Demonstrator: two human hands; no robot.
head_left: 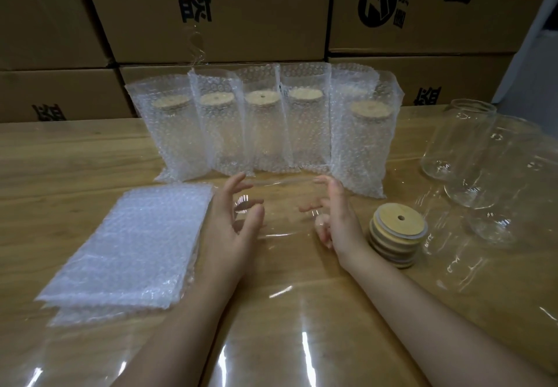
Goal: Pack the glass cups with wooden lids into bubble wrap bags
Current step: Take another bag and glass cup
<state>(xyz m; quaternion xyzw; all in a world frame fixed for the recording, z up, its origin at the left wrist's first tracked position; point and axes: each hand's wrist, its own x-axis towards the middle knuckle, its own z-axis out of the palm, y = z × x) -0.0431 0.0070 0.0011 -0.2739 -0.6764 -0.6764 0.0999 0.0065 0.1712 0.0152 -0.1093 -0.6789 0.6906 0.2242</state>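
Observation:
My left hand [238, 220] and my right hand [335, 217] hold a clear glass cup [280, 205] sideways between them, just above the middle of the table. The cup has no lid and is hard to make out except for its glints. A stack of round wooden lids [398, 234], each with a small hole, stands just right of my right hand. Flat bubble wrap bags [129, 250] lie piled to the left of my left hand. Behind my hands stand several packed cups [259, 133] with lids, each in a bubble wrap bag.
Several bare glass cups [459, 139] crowd the right side of the wooden table [60, 160], some upright. Glossy clear film covers the table's near part. Stacked cardboard boxes [211, 18] form a wall along the far edge.

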